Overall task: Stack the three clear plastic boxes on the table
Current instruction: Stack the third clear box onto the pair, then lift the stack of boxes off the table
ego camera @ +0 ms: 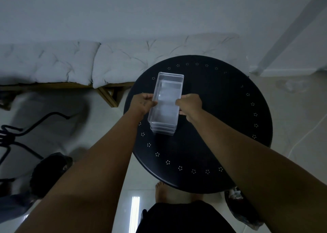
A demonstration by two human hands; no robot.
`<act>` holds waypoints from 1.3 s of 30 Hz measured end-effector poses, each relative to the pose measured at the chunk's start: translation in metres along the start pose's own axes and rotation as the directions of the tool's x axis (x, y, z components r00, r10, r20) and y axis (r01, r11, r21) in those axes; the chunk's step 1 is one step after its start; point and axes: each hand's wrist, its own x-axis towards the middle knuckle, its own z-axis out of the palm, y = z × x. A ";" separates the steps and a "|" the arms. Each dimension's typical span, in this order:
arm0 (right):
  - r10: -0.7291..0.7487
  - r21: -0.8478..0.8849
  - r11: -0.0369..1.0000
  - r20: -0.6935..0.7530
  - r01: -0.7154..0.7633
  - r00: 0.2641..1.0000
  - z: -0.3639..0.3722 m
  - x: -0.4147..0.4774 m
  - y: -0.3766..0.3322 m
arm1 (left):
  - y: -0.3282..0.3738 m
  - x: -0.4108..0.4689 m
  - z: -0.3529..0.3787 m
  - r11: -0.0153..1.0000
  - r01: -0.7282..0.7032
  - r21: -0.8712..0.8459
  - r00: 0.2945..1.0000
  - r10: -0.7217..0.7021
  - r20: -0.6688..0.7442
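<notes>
Head view, over a round black table:

— Desk: What goes under it, starting nearest the lens?

— Photographer: Two bare forearms reach forward from the bottom corners, over the table's near rim, and converge on a nested stack of clear plastic boxes standing left of the table's centre. The left hand clasps the stack's left long wall, thumb hooked over the rim, fingers curled down the outside. The right hand mirrors it on the right wall, knuckles up, fingers closed on the plastic. Both wrists are fairly straight, elbows out of frame.

— Desk: How far along is it?

— Photographer: Layered rims show at the near end, so the top box looks nearly or fully seated; I count about three edges but cannot be sure through clear plastic.

— Desk: And doing it well?

— Photographer: Likely a matter of pressing down evenly on both long sides, so the top box sinks level rather than jamming on one corner, then checking that the near and far rims line up before easing the grip. The thin walls probably flex, so a light squeeze seems wiser than a hard one.

— Desk: Background?

— Photographer: Beyond the table, a pale cushioned bench runs along the wall.
</notes>
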 end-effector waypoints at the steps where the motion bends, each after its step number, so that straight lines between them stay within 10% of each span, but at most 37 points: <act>1: -0.004 -0.003 1.000 0.001 0.004 1.000 0.000 0.001 0.000 | -0.001 0.000 0.001 1.000 -0.002 -0.009 1.000 0.002 -0.003; 13: -0.071 0.005 0.997 -0.038 0.072 0.997 -0.021 0.052 -0.029 | -0.026 -0.005 0.019 0.881 0.156 -0.447 0.968 -0.225 -0.107; 18: 0.067 -0.033 0.998 0.181 -0.062 0.981 -0.027 0.077 -0.027 | -0.050 -0.011 0.041 0.529 0.130 -0.838 0.871 -0.464 -0.158; 25: 0.042 -0.085 0.996 0.358 -0.012 0.933 -0.020 0.097 -0.026 | -0.063 -0.025 0.074 0.099 0.277 -0.956 0.768 -0.621 0.159; 32: 0.040 -0.070 0.997 0.422 -0.012 0.906 -0.015 0.131 -0.026 | -0.063 -0.024 0.090 0.046 0.222 -0.974 0.811 -0.564 0.158; 39: 0.120 -0.072 0.993 0.532 -0.097 0.838 -0.013 0.151 -0.018 | -0.057 -0.026 0.124 0.145 -0.082 -0.986 0.836 -0.529 -0.147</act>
